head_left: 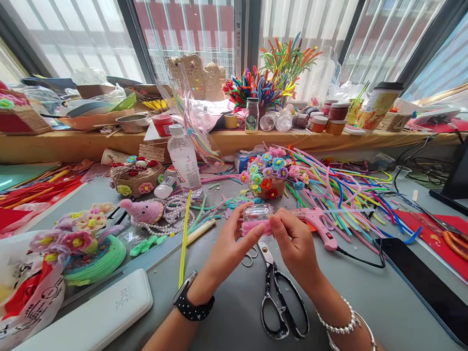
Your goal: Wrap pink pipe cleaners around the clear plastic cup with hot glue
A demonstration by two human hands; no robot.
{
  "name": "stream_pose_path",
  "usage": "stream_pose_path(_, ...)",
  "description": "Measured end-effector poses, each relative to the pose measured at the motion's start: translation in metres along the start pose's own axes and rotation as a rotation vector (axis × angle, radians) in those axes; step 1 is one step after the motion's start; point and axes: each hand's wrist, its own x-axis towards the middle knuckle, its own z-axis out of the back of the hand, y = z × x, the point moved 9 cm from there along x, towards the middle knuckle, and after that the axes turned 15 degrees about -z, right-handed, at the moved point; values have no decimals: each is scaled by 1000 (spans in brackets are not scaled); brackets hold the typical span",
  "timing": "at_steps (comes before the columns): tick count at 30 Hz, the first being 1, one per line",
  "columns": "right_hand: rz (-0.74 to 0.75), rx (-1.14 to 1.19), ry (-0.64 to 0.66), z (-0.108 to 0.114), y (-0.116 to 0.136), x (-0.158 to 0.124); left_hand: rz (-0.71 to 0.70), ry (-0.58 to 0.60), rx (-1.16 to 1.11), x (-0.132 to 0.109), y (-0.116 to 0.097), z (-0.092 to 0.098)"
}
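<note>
My left hand (231, 248) is wrapped around a small transparent jar (257, 211), which lies on its side above the table. Pink fuzzy pipe cleaner (257, 227) runs along the jar's near side. My right hand (295, 245) is closed, thumb and finger pinching the pipe cleaner at the jar's right end. Just behind the right hand lies a pink hot glue gun (320, 228) with a black cord. Below both hands rest large black-handled scissors (280, 301), their blades partly hidden. A smaller pair of scissors (248, 259) is mostly covered by my left hand.
Behind the hands stand a basket of fuzzy flowers (270, 182) and a water bottle (183, 160). Loose pipe cleaners (345, 190) spread to the right. A phone (426, 287) lies at right, a white power bank (96, 314) at left. Jars and bowls line the windowsill (220, 136).
</note>
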Motion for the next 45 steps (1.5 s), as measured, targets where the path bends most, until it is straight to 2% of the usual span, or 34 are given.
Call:
stream_pose_path(7, -79, 34, -20, 7, -7, 3, 40, -1, -55, -1, 7, 1)
stream_pose_path(13, -122, 67, -20, 7, -12, 4, 28, 5, -86, 0, 5, 0)
stream_pose_path(21, -254, 199, 16, 6, -29, 6, 11, 11, -25, 0, 1, 2)
stream_pose_path(29, -252, 186, 3, 9, -29, 5, 16, 5, -38, 0, 2, 3)
stream_pose_path(35, -185, 101, -29, 10, -20, 5, 24, 15, 13, 0, 0, 3)
stream_pose_path(41, -179, 113, -51, 12, -17, 4, 34, 22, -134, -2, 3, -1)
stream_pose_path(45, -188, 137, -33, 9, -18, 4, 34, 36, -96, -2, 6, -2)
